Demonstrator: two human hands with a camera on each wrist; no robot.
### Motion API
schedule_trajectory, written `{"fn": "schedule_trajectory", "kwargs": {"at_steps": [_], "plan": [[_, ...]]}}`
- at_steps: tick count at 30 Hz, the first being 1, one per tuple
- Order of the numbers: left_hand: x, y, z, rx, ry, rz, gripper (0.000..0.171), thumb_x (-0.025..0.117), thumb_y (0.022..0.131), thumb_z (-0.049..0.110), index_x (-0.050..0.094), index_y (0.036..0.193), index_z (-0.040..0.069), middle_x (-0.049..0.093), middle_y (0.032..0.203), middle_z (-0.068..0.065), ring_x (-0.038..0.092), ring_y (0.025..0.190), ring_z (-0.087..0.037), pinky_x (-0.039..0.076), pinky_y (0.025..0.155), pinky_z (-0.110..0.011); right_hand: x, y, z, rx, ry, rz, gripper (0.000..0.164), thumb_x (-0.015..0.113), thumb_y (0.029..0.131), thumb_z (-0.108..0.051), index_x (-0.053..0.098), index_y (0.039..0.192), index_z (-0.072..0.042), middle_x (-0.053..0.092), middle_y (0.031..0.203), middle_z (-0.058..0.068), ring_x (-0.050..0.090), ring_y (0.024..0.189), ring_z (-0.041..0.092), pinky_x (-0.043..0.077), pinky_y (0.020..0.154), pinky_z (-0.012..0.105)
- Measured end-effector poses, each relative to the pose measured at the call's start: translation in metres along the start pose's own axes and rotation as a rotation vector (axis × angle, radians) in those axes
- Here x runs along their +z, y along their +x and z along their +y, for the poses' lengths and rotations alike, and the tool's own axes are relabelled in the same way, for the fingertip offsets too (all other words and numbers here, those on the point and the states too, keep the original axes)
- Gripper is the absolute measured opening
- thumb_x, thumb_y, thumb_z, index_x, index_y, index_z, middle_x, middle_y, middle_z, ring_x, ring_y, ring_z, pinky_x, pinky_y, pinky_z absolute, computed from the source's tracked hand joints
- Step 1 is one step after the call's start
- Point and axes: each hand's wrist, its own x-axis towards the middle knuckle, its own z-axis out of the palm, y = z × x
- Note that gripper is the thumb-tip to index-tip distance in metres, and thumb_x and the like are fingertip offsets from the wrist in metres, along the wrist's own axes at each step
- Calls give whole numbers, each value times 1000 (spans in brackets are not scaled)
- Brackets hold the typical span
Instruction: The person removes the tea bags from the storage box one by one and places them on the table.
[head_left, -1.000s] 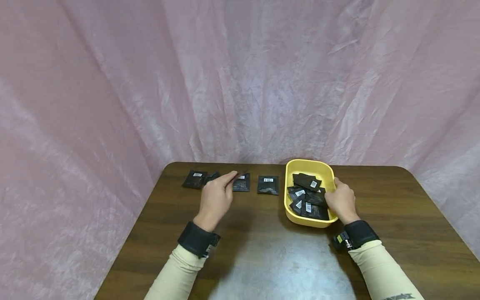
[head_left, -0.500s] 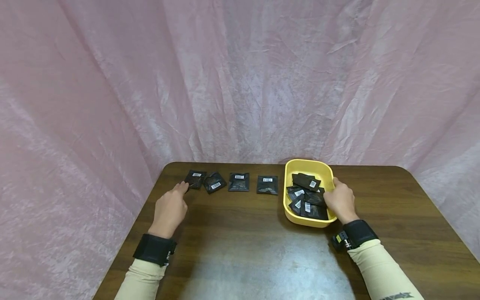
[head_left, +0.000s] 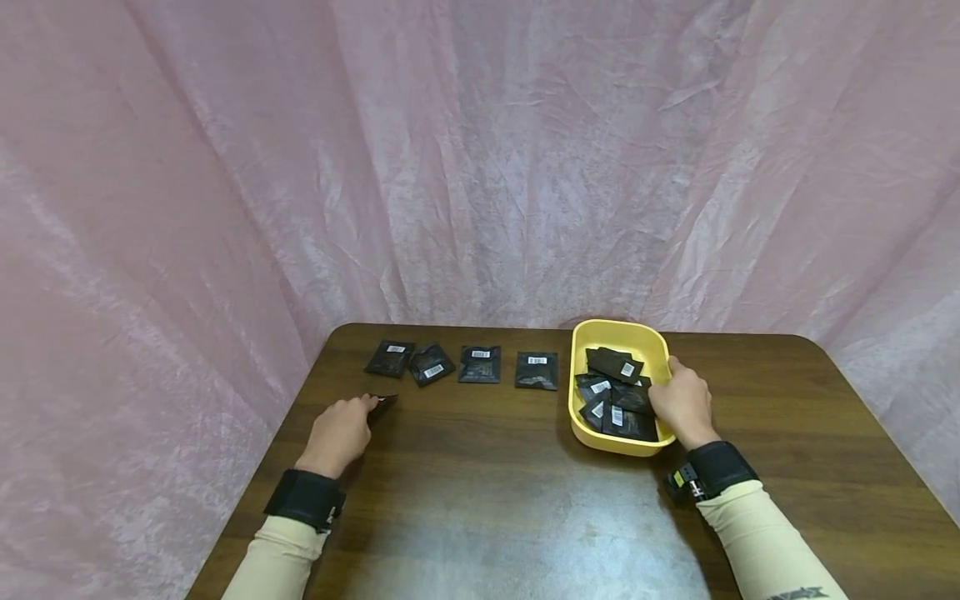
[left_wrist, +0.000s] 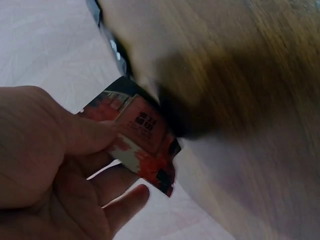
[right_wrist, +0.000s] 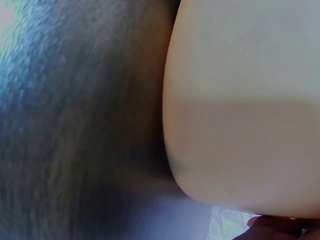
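Note:
Thumb and fingers of my left hand [head_left: 335, 436] pinch a small flat sachet [head_left: 382, 402], just above the left part of the table. In the left wrist view this sachet [left_wrist: 145, 125] shows a red printed face with dark lettering. Near the back edge lies a row of black sachets with white barcode labels, among them the leftmost sachet [head_left: 390, 358] and the rightmost sachet [head_left: 536, 371]. My right hand [head_left: 684, 406] grips the right rim of a yellow plastic basket [head_left: 633, 336]. Several black sachets [head_left: 630, 423] lie heaped inside it.
A brown wood-grain table [head_left: 525, 475] carries everything, with glare at its front middle. Behind its back edge hangs a pink curtain [head_left: 495, 208]. In the right wrist view the basket's outer wall [right_wrist: 240, 125] fills the right side.
My left hand has carried the sachet leftward from over the row, then slightly toward me, below the leftmost sachet. My right hand and the basket have stayed in place.

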Motion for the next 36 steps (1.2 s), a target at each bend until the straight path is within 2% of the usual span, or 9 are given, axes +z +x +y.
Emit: {"fn": "schedule_trajectory", "kwargs": {"at_steps": [3,6,10,13,16,19,25,28,36], "plan": [[3,3,1,-7,0,-41,42,63,95,-5,73,135,2,75,127,-28,76,104,-47,62,84,-61,0,0,0,-8,-13,7,68,54,88,-13,49,153,5,65,134,38,64,115,58,51,88,64],[3,6,2,-17,3,-78,42,65,93,-4,74,134,2,76,125,-29,76,103,-46,62,84,-60,0,0,0,-10,-18,10,67,54,88,-13,50,152,5,65,133,38,64,113,58,51,87,63],[6,9,-1,-9,13,-90,38,65,94,1,74,131,0,74,124,-31,75,104,-49,61,83,-62,1,-1,1,1,-10,5,68,54,89,-13,49,154,5,64,135,37,64,114,56,51,88,63],[15,13,-9,3,10,-102,42,66,99,13,66,138,-5,63,141,-35,66,123,-55,57,94,-67,1,-2,1,3,-9,6,66,54,88,-13,51,152,5,66,133,37,64,111,55,51,86,62],[27,19,-19,10,-15,-131,60,66,103,30,55,150,-6,43,161,-38,46,146,-60,47,110,-72,2,-2,1,-6,-12,16,62,55,88,-13,53,148,4,67,128,37,65,108,55,51,82,61],[35,22,-26,17,-54,-144,74,66,103,41,47,156,-7,32,167,-39,34,153,-61,39,117,-73,2,0,2,-18,-19,28,62,55,87,-13,54,147,4,68,127,37,66,108,57,51,82,61],[28,19,-22,8,-82,-206,80,67,103,41,40,159,-9,23,170,-38,24,158,-60,32,124,-72,1,1,3,-38,-30,50,57,55,86,-12,58,140,5,70,119,36,67,103,57,51,77,60],[24,16,-17,-10,-80,-225,77,65,104,37,38,161,-9,21,171,-37,22,159,-59,30,125,-71,1,1,2,-37,-27,43,61,55,86,-12,56,144,5,69,122,37,67,104,56,51,77,60],[21,13,-12,-15,-65,-207,74,62,106,37,40,159,-10,22,170,-40,23,158,-60,32,123,-74,0,-1,2,-19,-24,22,66,55,87,-13,51,151,5,67,128,38,66,109,57,52,81,62]]}}
